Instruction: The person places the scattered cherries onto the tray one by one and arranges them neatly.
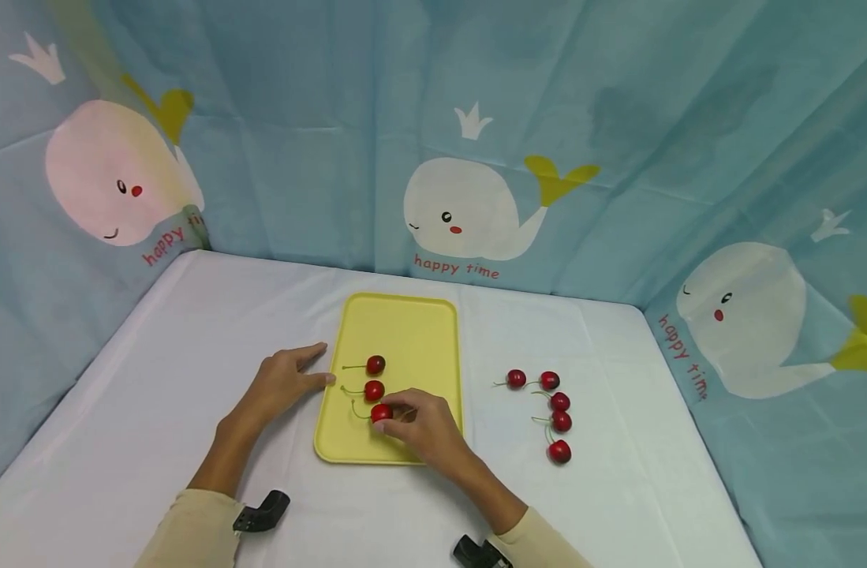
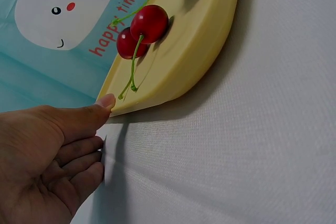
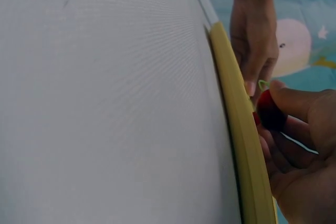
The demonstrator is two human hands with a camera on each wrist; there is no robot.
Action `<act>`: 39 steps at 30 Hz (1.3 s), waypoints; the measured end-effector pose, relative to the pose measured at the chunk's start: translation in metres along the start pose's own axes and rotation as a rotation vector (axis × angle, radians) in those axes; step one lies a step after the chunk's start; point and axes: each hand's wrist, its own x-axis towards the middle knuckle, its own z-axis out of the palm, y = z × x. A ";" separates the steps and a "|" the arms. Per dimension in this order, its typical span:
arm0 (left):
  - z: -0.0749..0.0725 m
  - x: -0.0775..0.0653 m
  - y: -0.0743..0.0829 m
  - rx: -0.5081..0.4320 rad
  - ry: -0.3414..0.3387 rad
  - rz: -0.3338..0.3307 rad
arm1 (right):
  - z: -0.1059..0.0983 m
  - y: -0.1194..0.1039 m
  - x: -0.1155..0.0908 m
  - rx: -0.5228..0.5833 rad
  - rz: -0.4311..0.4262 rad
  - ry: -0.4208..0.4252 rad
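Observation:
My right hand [image 1: 427, 430] pinches a red cherry [image 3: 271, 110] between thumb and fingers, low over the yellow tray [image 1: 405, 323]. In the head view, that cherry's green stem points left. Two more cherries lie in the tray just beyond it, a middle one [image 1: 374, 390] and a far one [image 1: 375, 364], stems also leftward. My left hand [image 1: 282, 383] is at the tray's left edge, thumb and index finger spread apart. Its thumb [image 2: 105, 102] touches the rim in the left wrist view, while the other fingers bend loosely below.
Several cherries with stems lie on the white cloth [image 1: 618, 489] right of the tray, one of them [image 1: 559, 451] nearest me. A blue curtain [image 1: 319, 189] printed with whales surrounds the table's back and sides.

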 end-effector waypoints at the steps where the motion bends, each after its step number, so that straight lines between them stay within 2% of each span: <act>1: 0.000 0.001 0.000 0.000 0.000 0.001 | 0.001 0.000 0.000 -0.004 0.001 0.004; 26: 0.001 0.002 -0.002 0.014 0.003 0.007 | 0.016 -0.002 0.006 -0.167 -0.058 0.024; 39: 0.001 0.002 -0.003 0.008 0.006 0.012 | 0.016 -0.003 0.005 -0.165 -0.018 0.014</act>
